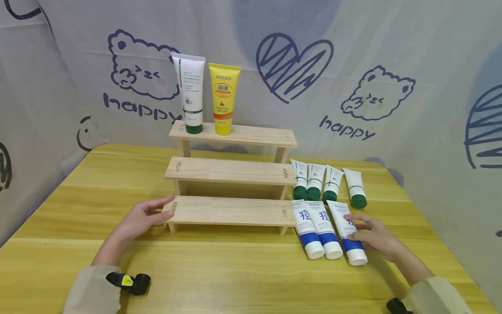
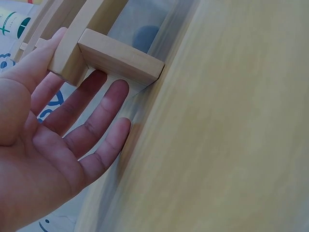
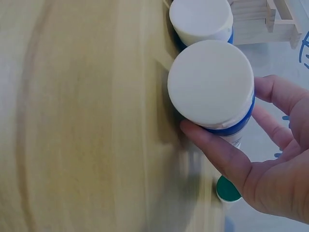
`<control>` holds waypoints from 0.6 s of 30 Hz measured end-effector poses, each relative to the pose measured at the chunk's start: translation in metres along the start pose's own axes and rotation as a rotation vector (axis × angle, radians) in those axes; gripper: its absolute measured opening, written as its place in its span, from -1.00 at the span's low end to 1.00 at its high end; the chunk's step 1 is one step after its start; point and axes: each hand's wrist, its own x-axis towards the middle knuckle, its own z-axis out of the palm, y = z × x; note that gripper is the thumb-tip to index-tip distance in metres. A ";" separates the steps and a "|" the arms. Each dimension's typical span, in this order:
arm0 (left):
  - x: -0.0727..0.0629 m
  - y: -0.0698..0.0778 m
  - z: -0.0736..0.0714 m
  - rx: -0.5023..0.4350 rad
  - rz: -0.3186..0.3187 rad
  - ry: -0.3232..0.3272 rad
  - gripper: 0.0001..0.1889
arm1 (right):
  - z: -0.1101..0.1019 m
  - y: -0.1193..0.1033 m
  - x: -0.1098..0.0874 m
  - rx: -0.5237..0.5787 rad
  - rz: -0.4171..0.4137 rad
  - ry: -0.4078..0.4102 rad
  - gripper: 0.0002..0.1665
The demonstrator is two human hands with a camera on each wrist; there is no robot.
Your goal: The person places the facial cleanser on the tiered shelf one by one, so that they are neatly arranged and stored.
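In the head view, a three-tier wooden display stand [image 1: 231,211] stands mid-table. My left hand [image 1: 143,218] holds the left end of its lowest step, the board [image 2: 72,53] between thumb and index finger, other fingers loosely extended below. My right hand [image 1: 374,235] grips a white tube with a blue band [image 1: 345,226] between thumb and fingers; its white cap [image 3: 210,82] faces the right wrist camera. Two like tubes [image 1: 323,226] lie to its left. On the top step, a white tube with a green cap [image 1: 192,91] and a yellow tube [image 1: 223,96] stand upright.
Several smaller white tubes with green caps [image 1: 315,181] lie behind the blue-banded ones, one of them [image 1: 355,187] apart on the right. A patterned cloth [image 1: 251,26] hangs behind the wooden table [image 1: 219,279].
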 end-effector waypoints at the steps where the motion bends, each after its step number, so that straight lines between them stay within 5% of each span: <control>1: 0.000 0.000 0.000 0.000 -0.001 0.000 -0.43 | 0.001 0.000 0.000 0.000 -0.002 -0.001 -0.31; 18: -0.003 0.002 -0.001 0.006 -0.024 0.006 -0.41 | 0.000 -0.012 0.000 0.008 -0.108 -0.019 -0.21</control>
